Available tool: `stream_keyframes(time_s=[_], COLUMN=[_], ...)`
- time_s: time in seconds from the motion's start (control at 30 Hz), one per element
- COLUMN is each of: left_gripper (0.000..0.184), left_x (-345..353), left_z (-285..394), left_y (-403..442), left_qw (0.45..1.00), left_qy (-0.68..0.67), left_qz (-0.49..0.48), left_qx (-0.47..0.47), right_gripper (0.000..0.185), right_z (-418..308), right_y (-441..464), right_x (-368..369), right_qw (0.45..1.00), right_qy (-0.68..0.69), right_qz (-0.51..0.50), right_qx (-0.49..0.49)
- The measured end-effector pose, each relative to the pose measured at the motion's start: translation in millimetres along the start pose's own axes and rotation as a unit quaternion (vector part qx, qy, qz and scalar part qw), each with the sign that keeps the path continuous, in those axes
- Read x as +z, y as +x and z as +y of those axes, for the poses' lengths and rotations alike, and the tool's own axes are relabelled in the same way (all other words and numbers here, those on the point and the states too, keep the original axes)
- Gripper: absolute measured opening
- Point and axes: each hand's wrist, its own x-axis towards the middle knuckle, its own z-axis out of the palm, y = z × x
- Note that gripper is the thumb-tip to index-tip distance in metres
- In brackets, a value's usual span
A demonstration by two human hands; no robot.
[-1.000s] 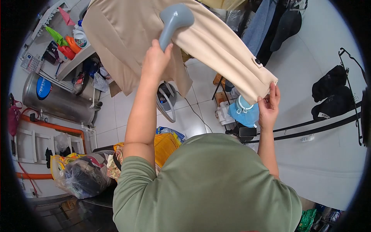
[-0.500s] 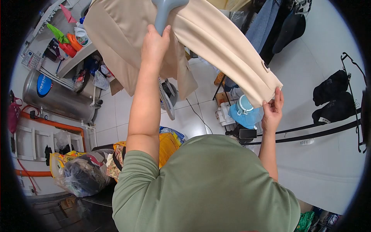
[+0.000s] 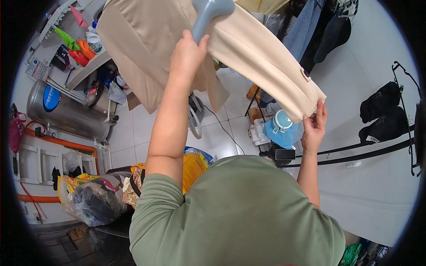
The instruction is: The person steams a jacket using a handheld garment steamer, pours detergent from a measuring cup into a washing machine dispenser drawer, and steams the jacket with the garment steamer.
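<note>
A beige coat (image 3: pixel 137 48) hangs at the top of the view, its sleeve (image 3: pixel 262 57) stretched out toward the lower right. My left hand (image 3: pixel 188 55) is closed around the handle of a grey-blue garment steamer (image 3: pixel 213 11), whose head lies against the upper part of the sleeve. With fingers and thumb pinched, my right hand (image 3: pixel 314 126) grips the sleeve's cuff edge, below a buttoned tab (image 3: pixel 305 74). Beneath the coat, a ribbed hose (image 3: pixel 195 124) runs down beside the steamer's base on the floor.
Jeans (image 3: pixel 304 29) and dark clothes hang at the upper right. A blue-lidded container (image 3: pixel 282 120) stands near my right forearm. On the left are a metal tank (image 3: pixel 66 111), a shelf with bottles (image 3: pixel 86 48) and stuffed plastic bags (image 3: pixel 100 199). A black cable (image 3: pixel 224 128) crosses the tiled floor.
My left hand and the steamer have shifted right and slightly down along the sleeve. My right hand keeps its grip on the cuff, nearly still.
</note>
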Motion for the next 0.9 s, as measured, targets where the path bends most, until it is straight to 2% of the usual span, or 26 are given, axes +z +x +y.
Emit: stream_keyframes(time_s=[0.17, 0.27, 0.5, 0.9], left_gripper=[0.053, 0.053, 0.048, 0.046], left_x=[-24, -25, 12, 51], left_z=[0, 3, -4, 15], left_y=[20, 15, -31, -128], left_qw=[0.997, 0.999, 0.995, 0.969], left_qy=[0.002, 0.011, -0.081, -0.108], left_qz=[0.047, 0.031, -0.058, -0.21], left_qx=[-0.053, -0.038, -0.021, 0.076], right_gripper=[0.071, 0.071, 0.071, 0.072], right_z=[1, -1, -2, -3], right_y=[-1, -2, 2, 11], right_x=[0, 1, -1, 11], right_qw=[1.0, 1.0, 1.0, 1.0], right_qy=[0.005, 0.007, 0.005, 0.02], right_qz=[0.0, 0.009, 0.02, 0.013], right_qx=[-0.013, -0.016, -0.017, -0.006])
